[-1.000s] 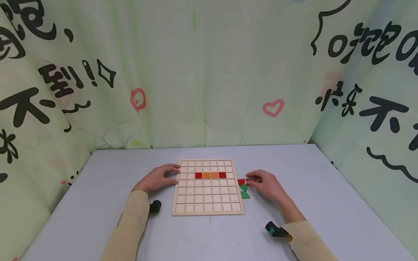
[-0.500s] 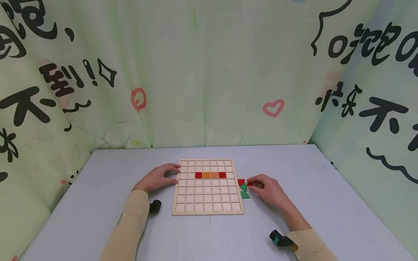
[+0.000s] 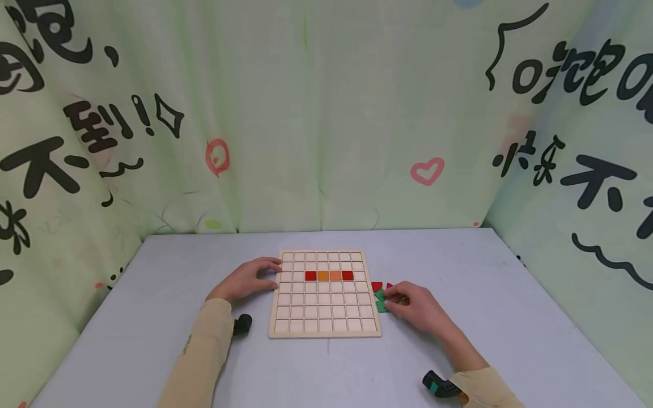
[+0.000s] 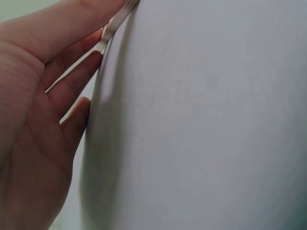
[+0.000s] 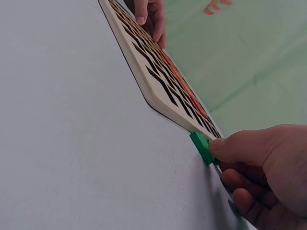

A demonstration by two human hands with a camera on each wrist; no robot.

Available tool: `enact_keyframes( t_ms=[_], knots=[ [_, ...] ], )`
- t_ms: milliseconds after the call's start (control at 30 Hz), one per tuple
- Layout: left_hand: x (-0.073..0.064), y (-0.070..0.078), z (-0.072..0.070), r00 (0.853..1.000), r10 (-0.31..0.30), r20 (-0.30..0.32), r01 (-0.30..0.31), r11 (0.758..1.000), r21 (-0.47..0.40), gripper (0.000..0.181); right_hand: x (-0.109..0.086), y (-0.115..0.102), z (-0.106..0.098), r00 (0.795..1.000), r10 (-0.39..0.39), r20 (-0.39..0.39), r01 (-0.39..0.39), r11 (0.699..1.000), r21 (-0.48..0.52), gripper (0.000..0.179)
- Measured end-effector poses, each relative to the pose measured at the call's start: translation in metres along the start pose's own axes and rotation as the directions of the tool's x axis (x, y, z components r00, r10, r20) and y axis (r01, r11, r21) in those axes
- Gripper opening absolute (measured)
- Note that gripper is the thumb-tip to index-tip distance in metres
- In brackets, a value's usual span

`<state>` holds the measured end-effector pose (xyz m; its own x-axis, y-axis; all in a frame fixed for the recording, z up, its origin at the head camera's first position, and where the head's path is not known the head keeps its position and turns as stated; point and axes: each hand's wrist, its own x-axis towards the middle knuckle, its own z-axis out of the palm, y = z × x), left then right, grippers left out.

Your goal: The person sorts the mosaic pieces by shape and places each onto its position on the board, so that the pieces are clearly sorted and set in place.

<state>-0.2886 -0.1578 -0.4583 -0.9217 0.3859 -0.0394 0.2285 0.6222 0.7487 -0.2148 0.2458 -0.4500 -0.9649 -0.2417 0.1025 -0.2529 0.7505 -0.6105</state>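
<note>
A wooden grid board (image 3: 326,335) lies on the table, with red and orange square tiles (image 3: 323,276) side by side in one row. At its left edge rests my left hand (image 3: 247,280), fingers extended and thumb touching the rim. Beyond the right edge, my right hand (image 3: 413,306) is bent over the small green pieces (image 3: 380,306). The right wrist view shows the thumb on a green piece (image 5: 201,147) beside the board's side, the other fingers curled below. A red piece (image 3: 376,286) and another red piece (image 3: 389,285) lie just above the green ones.
A white table (image 3: 326,374) carries the board. Printed curtains (image 3: 316,113) stand behind and at both sides. A black wrist device is on the left arm (image 3: 242,324), and another on the right arm (image 3: 440,386).
My right hand has left the small red piece at the board's right and moved down to the green pieces. That red piece now shows on the table. The left hand stays at the board.
</note>
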Motion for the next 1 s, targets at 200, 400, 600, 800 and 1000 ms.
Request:
enact_keyframes(
  t_ms=[200,400,600,800,1000],
  knots=[
    [-0.0001,-0.0012,0.0001,1.0,0.025,0.0,-0.025,1.0,0.009,0.034,-0.0013,-0.0007,0.0017,1.0,-0.007,0.018,0.007,1.0,-0.007,0.018],
    [0.0001,-0.0021,0.0007,1.0,0.026,0.001,-0.026,1.0,0.017,0.034,-0.0018,-0.0019,0.003,0.999,-0.015,0.035,0.016,1.0,-0.016,0.017],
    [-0.0001,-0.0005,0.0007,1.0,0.007,-0.002,-0.007,1.0,0.017,0.035,-0.0009,-0.0035,0.002,0.998,-0.032,0.045,0.033,0.999,-0.011,0.015],
    [-0.0009,0.0015,0.0002,1.0,0.002,-0.003,-0.002,1.0,0.004,0.035,-0.0006,-0.0028,-0.0021,0.999,-0.013,0.037,0.013,1.0,-0.014,0.011],
    [0.0003,0.0003,0.0002,1.0,0.0,0.0,0.0,1.0,0.024,0.036,-0.0005,-0.0003,-0.0016,0.998,-0.039,0.057,0.038,0.999,0.009,0.015]
  ],
)
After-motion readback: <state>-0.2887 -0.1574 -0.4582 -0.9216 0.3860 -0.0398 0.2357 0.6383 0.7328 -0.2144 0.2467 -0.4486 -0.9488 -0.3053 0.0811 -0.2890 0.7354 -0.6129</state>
